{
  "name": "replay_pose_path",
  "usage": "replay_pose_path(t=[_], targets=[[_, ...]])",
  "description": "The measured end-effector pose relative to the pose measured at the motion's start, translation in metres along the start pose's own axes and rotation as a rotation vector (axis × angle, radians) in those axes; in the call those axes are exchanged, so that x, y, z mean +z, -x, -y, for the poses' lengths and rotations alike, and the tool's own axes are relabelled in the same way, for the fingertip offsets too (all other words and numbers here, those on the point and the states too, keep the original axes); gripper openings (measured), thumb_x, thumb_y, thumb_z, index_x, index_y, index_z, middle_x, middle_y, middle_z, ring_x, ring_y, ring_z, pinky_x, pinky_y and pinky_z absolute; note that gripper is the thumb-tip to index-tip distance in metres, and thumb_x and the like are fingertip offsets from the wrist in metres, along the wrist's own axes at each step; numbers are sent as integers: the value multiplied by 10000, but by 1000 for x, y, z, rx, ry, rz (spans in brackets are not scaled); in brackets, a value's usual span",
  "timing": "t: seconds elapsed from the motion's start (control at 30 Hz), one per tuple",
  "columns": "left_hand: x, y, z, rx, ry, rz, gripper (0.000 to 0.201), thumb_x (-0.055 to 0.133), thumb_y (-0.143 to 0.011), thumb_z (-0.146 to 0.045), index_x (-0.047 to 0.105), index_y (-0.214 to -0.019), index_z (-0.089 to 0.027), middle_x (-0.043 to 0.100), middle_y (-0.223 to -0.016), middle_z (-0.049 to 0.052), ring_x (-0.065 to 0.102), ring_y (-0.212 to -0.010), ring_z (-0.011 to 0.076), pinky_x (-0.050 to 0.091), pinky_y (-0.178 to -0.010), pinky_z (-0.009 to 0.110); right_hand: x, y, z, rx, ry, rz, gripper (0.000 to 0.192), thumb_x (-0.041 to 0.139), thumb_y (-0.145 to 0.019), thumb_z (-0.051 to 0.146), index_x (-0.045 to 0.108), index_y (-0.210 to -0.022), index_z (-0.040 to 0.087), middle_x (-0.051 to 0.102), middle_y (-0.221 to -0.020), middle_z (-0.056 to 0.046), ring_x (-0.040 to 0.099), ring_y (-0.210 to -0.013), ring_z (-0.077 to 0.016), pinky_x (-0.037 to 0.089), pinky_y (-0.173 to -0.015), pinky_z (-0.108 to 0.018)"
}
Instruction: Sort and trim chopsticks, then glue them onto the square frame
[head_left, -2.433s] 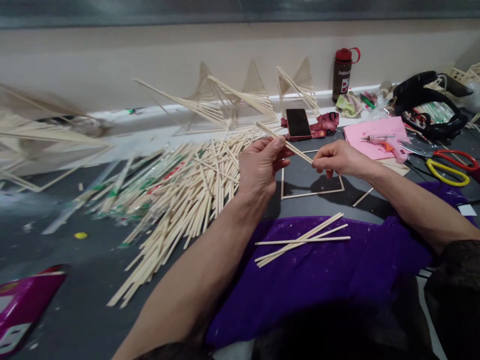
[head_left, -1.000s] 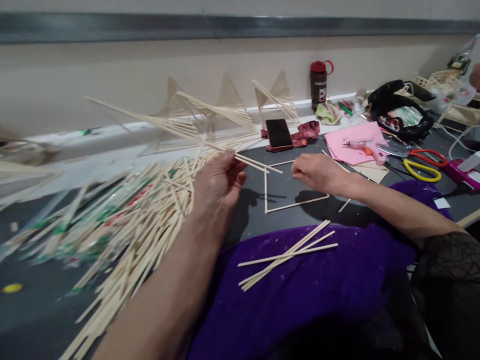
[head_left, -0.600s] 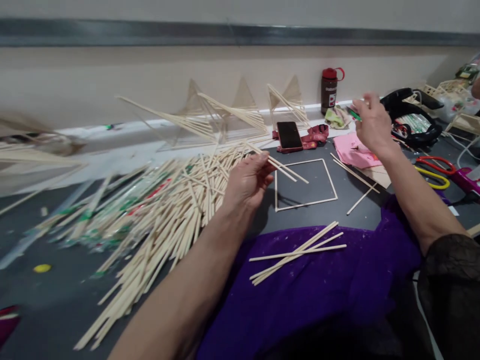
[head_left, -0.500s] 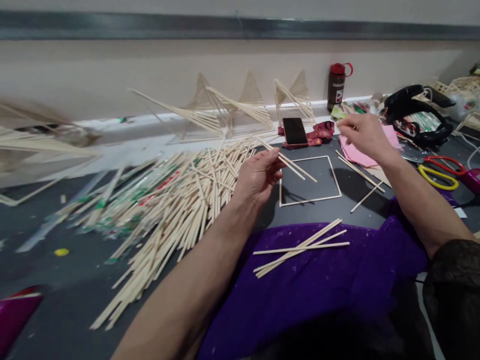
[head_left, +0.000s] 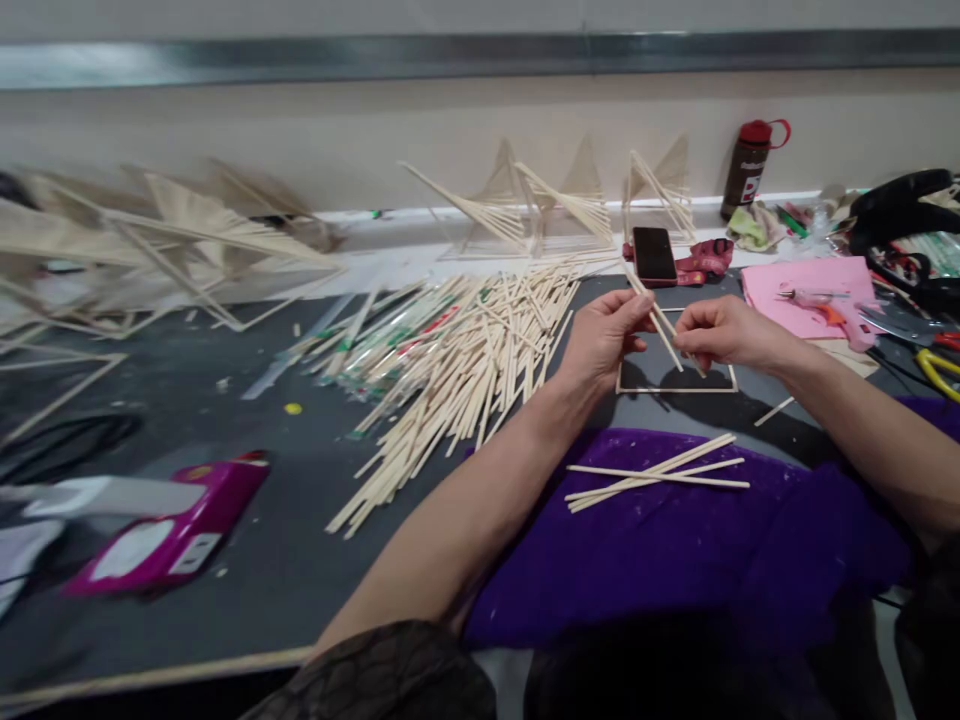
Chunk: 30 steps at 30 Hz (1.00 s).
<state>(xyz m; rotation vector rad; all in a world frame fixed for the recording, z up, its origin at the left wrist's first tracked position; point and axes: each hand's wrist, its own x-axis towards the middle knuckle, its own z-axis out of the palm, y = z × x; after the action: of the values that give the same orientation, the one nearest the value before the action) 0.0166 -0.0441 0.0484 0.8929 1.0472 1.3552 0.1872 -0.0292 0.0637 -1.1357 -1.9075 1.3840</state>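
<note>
My left hand (head_left: 611,335) pinches a few thin wooden sticks (head_left: 663,328) between thumb and fingers, their lower ends slanting down to the right. At those lower ends, my right hand (head_left: 712,335) has its fingers closed on one stick. Directly below both hands lies a square frame of sticks (head_left: 675,390) on the dark tabletop, partly covered by them. Several loose sticks (head_left: 652,475) cross each other on the purple cloth (head_left: 675,560) nearer to me.
A large heap of sticks (head_left: 480,360) spreads left of my arm. Stick models (head_left: 570,195) stand along the wall, near a phone (head_left: 654,255) and a bottle (head_left: 746,170). A pink glue gun (head_left: 844,312) rests on pink sheets at right; a magenta device (head_left: 180,525) lies far left.
My right hand has come down and left from near the pink sheets to the sticks in my left hand. A glue gun now shows on the sheets. The view has swung left.
</note>
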Motion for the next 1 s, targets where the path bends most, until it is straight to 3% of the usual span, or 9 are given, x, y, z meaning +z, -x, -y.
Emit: replay_pose_path(t=[0.13,0.27,0.43,0.57,0.67,0.83,1.0], targets=[[-12,4,-12,142,-158,-22,287,838,-625,-398,665,-697,-180,575,-569,-36,458,-456,64,329,-398,182,-1,3,5,2,46,-21,69,641,-728,166,578,-703,154,567,-469,34,481,-382,-59,283,-370,-168],[-44,9,-15,233,-635,33,123,753,-689,-323,741,-715,-203,611,-557,-25,476,-467,96,343,-449,214,0,2,3,22,10,-12,234,610,-679,72,583,-890,170,588,-536,62,553,-398,-88,311,-348,-177],[-79,6,0,306,-1214,-79,74,712,-729,-248,776,-691,-248,712,-647,27,634,-649,188,436,-634,272,3,-3,-4,-26,2,-3,161,596,-681,71,547,-792,177,556,-488,65,551,-394,-86,278,-353,-173],[-89,-5,-7,226,-1524,-78,243,598,-850,-300,801,-967,-235,786,-977,80,698,-939,259,480,-821,325,4,-3,-5,-28,-10,-28,100,596,-715,102,548,-765,173,545,-456,60,539,-386,-84,267,-358,-172],[-101,-15,-26,177,-1660,-220,349,509,-892,-290,772,-1105,-200,764,-1111,108,683,-1043,286,485,-891,357,3,-2,-2,-30,-19,-32,107,604,-712,89,550,-751,172,545,-460,60,526,-384,-73,287,-369,-173],[-135,-27,-55,95,-1749,-450,367,506,-847,-242,774,-1087,-168,765,-1074,137,679,-1028,317,503,-874,393,0,-2,-1,-50,-43,-17,114,622,-714,82,558,-734,173,542,-493,63,506,-390,-60,336,-391,-185],[-147,-30,-57,-23,-1781,-496,340,527,-821,-282,784,-1009,-159,757,-990,165,671,-974,331,505,-824,403,0,-4,-5,-51,-30,-10,112,633,-705,82,568,-733,169,549,-503,59,511,-397,-62,339,-396,-190]])
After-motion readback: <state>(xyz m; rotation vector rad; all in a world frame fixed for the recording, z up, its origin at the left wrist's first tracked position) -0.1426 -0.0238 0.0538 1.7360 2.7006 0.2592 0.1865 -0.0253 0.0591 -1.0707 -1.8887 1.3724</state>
